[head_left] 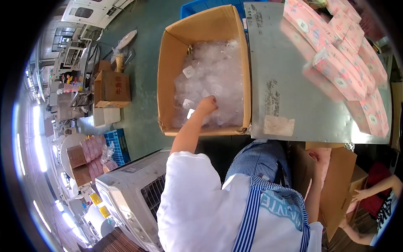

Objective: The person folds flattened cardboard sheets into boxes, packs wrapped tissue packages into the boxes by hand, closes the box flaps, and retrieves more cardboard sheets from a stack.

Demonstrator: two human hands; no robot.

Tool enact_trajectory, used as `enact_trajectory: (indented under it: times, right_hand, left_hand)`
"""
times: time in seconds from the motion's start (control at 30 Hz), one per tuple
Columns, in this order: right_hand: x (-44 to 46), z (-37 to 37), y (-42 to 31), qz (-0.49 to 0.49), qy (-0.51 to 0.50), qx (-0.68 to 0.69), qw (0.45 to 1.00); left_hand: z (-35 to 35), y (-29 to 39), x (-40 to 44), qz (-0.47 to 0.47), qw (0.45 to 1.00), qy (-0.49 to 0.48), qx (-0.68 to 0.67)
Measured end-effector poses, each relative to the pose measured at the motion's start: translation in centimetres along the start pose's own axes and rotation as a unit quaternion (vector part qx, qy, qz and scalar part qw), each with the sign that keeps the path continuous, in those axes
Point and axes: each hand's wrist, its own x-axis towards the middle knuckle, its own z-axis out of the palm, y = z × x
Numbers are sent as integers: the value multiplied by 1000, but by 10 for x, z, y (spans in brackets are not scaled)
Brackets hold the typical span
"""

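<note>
My left hand is inside a cardboard box, over a heap of clear plastic pieces. Its fingers are curled together, and whatever they hold is too small or hidden to name. Small white squares show among the plastic. Down at the right, my right arm reaches into an open carton below the table edge. My right hand shows only in part there, next to pink material, and its fingers cannot be made out.
Pink patterned packs are piled on the metal table. A co-worker's hands are at the lower right, beside the carton. A white machine stands at my left. Further off are a brown carton and a blue crate.
</note>
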Motion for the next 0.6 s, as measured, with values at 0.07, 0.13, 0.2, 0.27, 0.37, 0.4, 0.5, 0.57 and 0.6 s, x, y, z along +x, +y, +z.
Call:
enact_trajectory:
  times: [0.07,0.13,0.2,0.27,0.37,0.4,0.5,0.57,0.6]
  right_hand:
    - [-20,9,-47,15,83,-12,996]
    - [-15,-1,-42,-26,100,-53,993]
    - [-7,-5,-33,-67,118,-92,986]
    - [-10,9,-53,-171,201,-64,963]
    - [-25,45,-106,-220,193,-85,952]
    - [-33,59,-128,-206,167,-93,960]
    - [-50,97,-175,-265,75,-70,959]
    - [-69,113,-214,-316,57,-44,946]
    - [-74,119,-223,-357,71,-14,931]
  left_hand:
    - [-23,-1,-24,-115,919,-38,-376]
    - [-32,-7,-35,-123,873,-19,-471]
    - [-41,-15,-42,-47,750,-2,-659]
    - [-54,2,-46,-42,747,76,-659]
    - [-74,46,-55,13,714,139,-686]
    - [-81,68,-59,57,689,120,-712]
    - [-85,164,-88,139,692,37,-708]
    - [-63,231,-103,202,687,-46,-697]
    - [-49,260,-112,239,715,-79,-652]
